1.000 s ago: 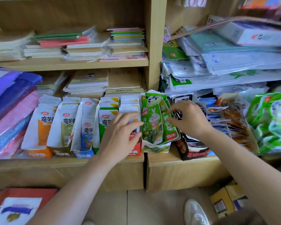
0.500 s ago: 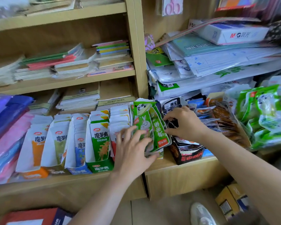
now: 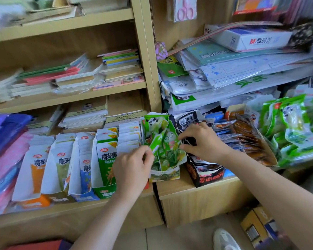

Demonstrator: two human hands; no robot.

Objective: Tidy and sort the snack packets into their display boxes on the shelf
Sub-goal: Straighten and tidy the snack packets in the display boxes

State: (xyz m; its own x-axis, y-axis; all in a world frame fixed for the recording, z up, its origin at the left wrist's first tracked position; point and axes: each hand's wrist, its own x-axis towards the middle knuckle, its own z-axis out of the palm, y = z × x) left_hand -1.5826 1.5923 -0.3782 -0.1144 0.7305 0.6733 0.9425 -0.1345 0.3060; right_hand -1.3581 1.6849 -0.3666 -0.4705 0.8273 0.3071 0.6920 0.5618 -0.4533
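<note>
Green panda snack packets [image 3: 165, 141] stand bunched in a torn green display box [image 3: 164, 175] at the shelf's middle. My left hand [image 3: 132, 168] pinches the lower edge of one green packet [image 3: 154, 144] at the bunch's left side. My right hand [image 3: 201, 141] grips the bunch's right side, over a black display box [image 3: 209, 175] of dark packets. To the left stand several white konjac packet boxes [image 3: 105, 159], in orange, olive, blue and green.
Brown snack packets [image 3: 251, 139] fill a box to the right, with loose green packets [image 3: 294, 127] beyond. Notebooks [image 3: 83, 76] and paper stacks [image 3: 242, 69] fill the upper shelves. Purple and pink bags [image 3: 5, 145] lie at left. A cardboard box [image 3: 257, 226] sits on the floor.
My left hand moved from lying flat on the green packets to pinching one at its lower edge. My right hand shifted onto the bunch's right side. The camera tilted up slightly.
</note>
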